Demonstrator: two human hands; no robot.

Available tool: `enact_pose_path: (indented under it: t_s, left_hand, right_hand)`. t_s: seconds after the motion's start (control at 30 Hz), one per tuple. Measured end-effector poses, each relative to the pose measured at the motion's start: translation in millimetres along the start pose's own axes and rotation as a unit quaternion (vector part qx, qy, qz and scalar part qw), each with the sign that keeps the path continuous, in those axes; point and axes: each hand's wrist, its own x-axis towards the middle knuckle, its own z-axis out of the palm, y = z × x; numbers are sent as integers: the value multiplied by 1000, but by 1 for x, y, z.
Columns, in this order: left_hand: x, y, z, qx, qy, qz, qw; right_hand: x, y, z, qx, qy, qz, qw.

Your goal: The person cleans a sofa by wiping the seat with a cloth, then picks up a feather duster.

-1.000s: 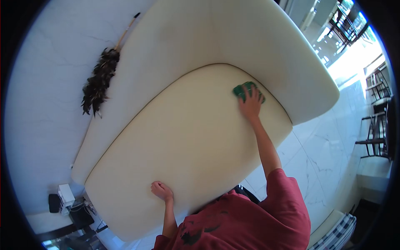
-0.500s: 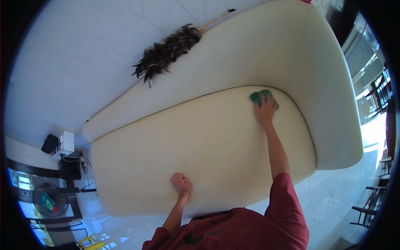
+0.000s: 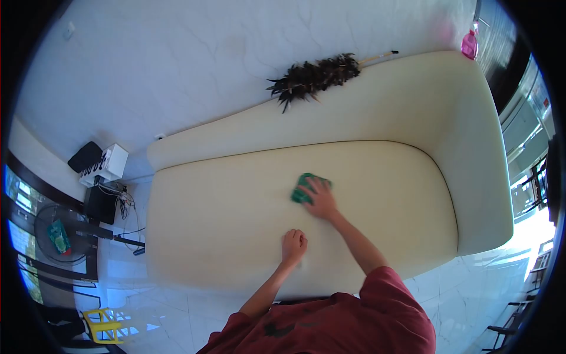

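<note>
A green cloth lies on the seat of a cream sofa, near its middle. My right hand rests on the cloth with its fingers spread and presses it to the seat. Closer to the front edge, my left hand is curled into a fist on the seat, with nothing visible in it. Along the top of the backrest lies a dark feather duster, its handle pointing right.
A pink spray bottle stands by the backrest's right corner. At left are a white box, loose cables, a round fan and a yellow stool. Dark chairs stand at the far right.
My right hand has moved the cloth from the seat's right end toward its middle. My left hand stays fisted on the seat, now nearer the right hand. The view has turned.
</note>
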Motion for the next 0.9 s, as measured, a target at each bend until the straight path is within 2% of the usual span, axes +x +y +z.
enact_pose_path:
  t_s: [0.03,0.1,0.17,0.2,0.27,0.37,0.47,0.5,0.57,0.63,0.67,0.73,0.8,0.83,0.9]
  left_hand:
    - [3,-8,-14,-106,-76,-9,991]
    - [16,-45,-55,69,60,61,994]
    - [30,-108,-86,99,130,-53,985]
    - [39,-141,-98,145,163,-95,971]
    - [55,-183,-121,228,152,-157,949]
    - [63,-204,-125,263,160,-158,938]
    - [68,-195,-117,319,144,-188,918]
    - [65,-194,-114,324,139,-199,914]
    - [67,-196,-113,352,116,-189,909]
    - [69,-197,-114,346,107,-199,910]
    - [68,-195,-111,339,104,-209,911]
    - [64,-190,-109,325,111,-218,913]
    - [63,-195,-118,329,137,-212,910]
    - [58,-196,-114,312,142,-200,918]
    - [65,-200,-115,305,153,-183,922]
  right_hand:
    - [-14,18,-10,-12,23,23,999]
    - [-40,59,-28,-72,69,136,986]
    - [-57,95,-39,-130,87,268,951]
    - [-60,104,-45,-132,79,296,943]
    - [-54,117,-53,-135,65,325,934]
    - [-42,139,-55,-158,33,351,923]
    - [-7,158,-48,-171,86,429,883]
    - [8,151,-35,-168,75,424,887]
    - [54,124,-3,-244,180,515,802]
    - [102,78,33,-240,145,399,873]
    - [125,41,50,-238,146,306,910]
    - [160,-44,85,-136,100,188,968]
    - [172,-109,111,-47,42,74,995]
    - [172,-122,110,-34,52,59,996]
    - [170,-114,102,59,-14,-59,996]
